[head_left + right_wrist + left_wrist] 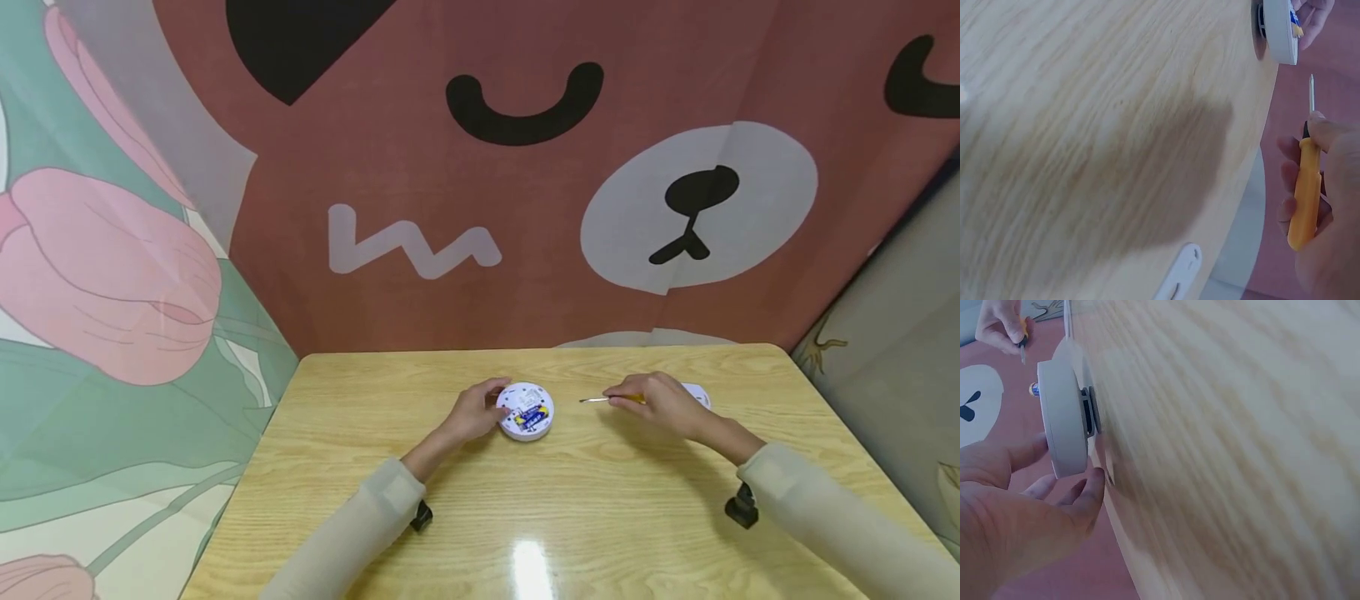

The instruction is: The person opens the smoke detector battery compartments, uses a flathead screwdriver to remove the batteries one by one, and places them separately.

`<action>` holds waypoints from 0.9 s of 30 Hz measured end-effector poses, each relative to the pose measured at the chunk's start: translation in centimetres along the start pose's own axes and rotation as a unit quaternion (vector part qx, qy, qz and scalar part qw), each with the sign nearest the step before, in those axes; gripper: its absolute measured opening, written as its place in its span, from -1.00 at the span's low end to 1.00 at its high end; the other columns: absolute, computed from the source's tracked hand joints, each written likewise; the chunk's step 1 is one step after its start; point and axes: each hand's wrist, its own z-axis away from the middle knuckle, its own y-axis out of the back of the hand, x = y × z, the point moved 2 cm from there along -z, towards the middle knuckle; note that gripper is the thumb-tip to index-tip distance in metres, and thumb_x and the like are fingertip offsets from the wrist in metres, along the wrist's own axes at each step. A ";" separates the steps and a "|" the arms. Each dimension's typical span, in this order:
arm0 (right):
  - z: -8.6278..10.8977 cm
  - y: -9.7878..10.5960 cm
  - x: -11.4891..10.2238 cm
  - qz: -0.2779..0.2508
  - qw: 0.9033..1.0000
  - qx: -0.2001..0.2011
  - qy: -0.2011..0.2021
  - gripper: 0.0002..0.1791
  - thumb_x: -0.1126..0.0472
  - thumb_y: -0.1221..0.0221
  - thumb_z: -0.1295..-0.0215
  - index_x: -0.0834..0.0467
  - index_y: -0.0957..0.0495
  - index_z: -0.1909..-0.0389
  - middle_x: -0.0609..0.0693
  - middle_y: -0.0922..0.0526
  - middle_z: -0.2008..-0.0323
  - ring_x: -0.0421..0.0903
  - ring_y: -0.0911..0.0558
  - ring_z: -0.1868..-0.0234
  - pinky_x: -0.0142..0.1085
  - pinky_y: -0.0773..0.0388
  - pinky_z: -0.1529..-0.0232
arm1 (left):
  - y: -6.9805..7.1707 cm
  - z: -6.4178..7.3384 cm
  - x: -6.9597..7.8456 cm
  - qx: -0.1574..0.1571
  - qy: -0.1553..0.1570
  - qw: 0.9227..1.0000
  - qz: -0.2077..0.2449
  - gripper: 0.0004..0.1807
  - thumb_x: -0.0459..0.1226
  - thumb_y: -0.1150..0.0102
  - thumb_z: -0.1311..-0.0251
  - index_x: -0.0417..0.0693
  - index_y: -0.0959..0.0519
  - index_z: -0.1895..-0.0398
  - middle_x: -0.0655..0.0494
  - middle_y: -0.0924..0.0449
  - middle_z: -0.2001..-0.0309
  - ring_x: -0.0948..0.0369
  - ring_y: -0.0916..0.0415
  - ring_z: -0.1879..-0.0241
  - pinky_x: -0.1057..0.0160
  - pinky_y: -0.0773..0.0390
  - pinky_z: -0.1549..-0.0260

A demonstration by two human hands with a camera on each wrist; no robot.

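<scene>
Steadying the white round device [523, 398] between the hands, the left hand [472, 414] pinches its edge; the right hand [663, 406] grips a screwdriver [1307, 200], its tip best kept off the battery [532, 417].

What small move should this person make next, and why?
Probably, the right hand should bring the screwdriver tip over to the white disc: a battery shows uncovered in its upper face, the left hand holds its edge, and the tip points toward it across a gap.
</scene>
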 end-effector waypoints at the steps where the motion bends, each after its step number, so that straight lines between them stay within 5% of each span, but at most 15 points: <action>1: 0.0 0.1 -0.1 0.009 1.000 0.000 0.008 -0.80 0.29 -0.40 -0.36 0.21 -0.82 0.04 -0.04 -0.83 0.23 -0.41 -0.55 0.48 -0.45 -0.44 0.52 | 0.0 0.0 0.0 -0.003 0.002 1.000 0.000 -0.40 -0.47 -0.37 -0.31 -0.19 -0.52 -0.43 -0.16 -0.65 -0.25 -0.08 -0.58 -0.28 -0.07 -0.53 -0.37; 7: -0.2 0.8 -0.5 0.058 0.997 0.003 0.050 -0.82 0.29 -0.43 -0.33 0.17 -0.84 0.08 -0.11 -0.80 0.30 -0.51 -0.43 0.53 -0.49 -0.36 0.57 | -0.1 -0.2 0.1 -0.027 0.005 1.000 -0.001 -0.18 -0.45 -0.51 -0.18 -0.16 -0.41 -0.54 -0.18 -0.55 -0.39 -0.09 -0.49 -0.38 -0.06 -0.42 -0.46; 15: -1.0 2.0 -1.5 0.114 0.988 0.008 0.101 -0.78 0.33 -0.51 -0.18 0.17 -0.84 0.14 -0.12 -0.75 0.39 -0.40 -0.52 0.53 -0.49 -0.41 0.60 | -0.6 -0.1 0.5 -0.047 -0.004 0.999 -0.004 -0.05 -0.39 -0.58 -0.10 -0.19 -0.33 -0.58 -0.24 -0.35 -0.53 -0.17 -0.25 -0.54 -0.16 -0.17 -0.59; 27: -2.4 3.8 -2.5 0.217 0.963 0.014 0.158 -0.83 0.26 -0.55 -0.12 0.09 -0.85 0.24 -0.11 -0.71 0.41 -0.25 -0.60 0.50 -0.45 -0.48 0.59 | -0.5 0.0 0.1 -0.031 0.006 0.999 0.005 -0.11 -0.30 -0.62 -0.12 -0.20 -0.41 -0.53 -0.21 -0.44 -0.47 -0.13 -0.40 -0.43 -0.13 -0.46 -0.41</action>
